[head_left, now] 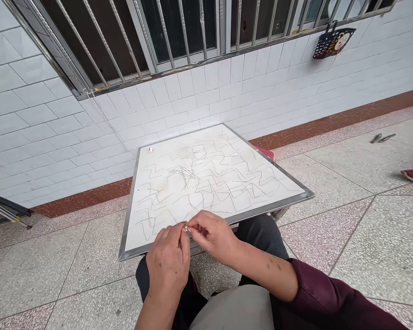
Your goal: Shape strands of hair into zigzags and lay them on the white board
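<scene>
By the bench (132,251), my left hand (168,256) and right hand (216,236) pinch a tiny white piece (186,227), fingertips nearly closed — fine work, I judge, needing steadiness next.

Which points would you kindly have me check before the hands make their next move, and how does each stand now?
1. Both hands in view: ok; left hand and right hand meet at the near edge of the tabletop.
2. Small pale piece held: ok; fingertips of both hands pinch it.
3. Piece's identity and condition: cannot tell; too small and partly covered by fingers.
4. Tabletop unmarked: not ok; dark lines run across much of it.
5. Small item away from the hands: ok; it sits near the far left corner.
6. Tabletop firmly supported: cannot tell; its underside is mostly hidden.
</scene>
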Tool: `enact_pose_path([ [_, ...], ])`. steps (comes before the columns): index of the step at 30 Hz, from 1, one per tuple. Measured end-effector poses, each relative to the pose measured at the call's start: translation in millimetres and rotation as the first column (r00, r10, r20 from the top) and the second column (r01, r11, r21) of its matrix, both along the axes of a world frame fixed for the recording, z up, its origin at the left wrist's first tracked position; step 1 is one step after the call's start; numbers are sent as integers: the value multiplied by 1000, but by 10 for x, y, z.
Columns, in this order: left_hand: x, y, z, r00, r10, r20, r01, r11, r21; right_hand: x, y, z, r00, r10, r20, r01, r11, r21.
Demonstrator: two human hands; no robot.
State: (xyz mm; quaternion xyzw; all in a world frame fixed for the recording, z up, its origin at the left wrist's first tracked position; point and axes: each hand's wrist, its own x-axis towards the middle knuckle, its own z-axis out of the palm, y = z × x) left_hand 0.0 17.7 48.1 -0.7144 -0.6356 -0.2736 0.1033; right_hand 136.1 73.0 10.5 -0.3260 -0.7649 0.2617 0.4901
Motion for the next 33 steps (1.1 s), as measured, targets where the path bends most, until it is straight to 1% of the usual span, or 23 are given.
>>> enact_pose_path([
  [4,-10,3,-17,999,21,-48,-23,999,-36,-9,-1,-26,1000,-11,24,10,998,65],
  [6,-32,13,-26,998,24,-52,-27,997,-66,-14,5,-34,999,-8,35,6,999,51],
  [7,-47,20,-30,999,23,-42,-27,996,-86,-16,7,-35,999,-3,36,2,1000,23],
  [10,-93,36,-26,998,35,43,-28,988,-155,-23,11,-30,1000,14,10,-13,996,-85],
  [11,-105,37,-20,996,36,86,-20,984,-179,-24,10,-29,1000,16,-4,-16,994,-106],
  [13,-124,31,-1,984,19,178,23,973,-229,-24,10,-29,1000,11,-19,-13,995,-102],
  [15,-136,18,21,967,-11,255,83,958,-275,-22,13,-38,1000,5,-19,-6,998,-62],
  [17,-141,5,38,950,-19,313,118,946,-303,-18,22,-57,1000,3,-13,-3,1000,-14],
  [20,-144,-2,49,925,5,380,130,935,-329,-12,37,-91,1000,0,5,-1,996,93],
  [22,-148,2,50,916,27,401,123,931,-343,-10,39,-111,999,-12,38,4,980,201],
  [24,-158,12,50,917,37,398,116,928,-355,-10,34,-128,994,-52,94,18,943,334],
  [26,-174,24,53,925,31,378,121,921,-371,-14,24,-147,982,-107,154,24,887,460],
  [28,-195,36,58,928,19,371,138,910,-391,-17,14,-170,971,-133,199,4,840,542],
  [29,-207,40,61,925,17,380,148,904,-400,-18,10,-182,968,-134,211,-6,831,557],
  [30,-219,42,65,916,20,400,158,900,-406,-17,8,-192,969,-132,210,-6,834,551],
  [31,-230,44,68,901,24,433,171,897,-408,-16,6,-199,972,-128,198,5,851,525],
  [33,-251,43,73,857,35,514,205,892,-403,-12,2,-200,984,-113,141,42,901,432],
])
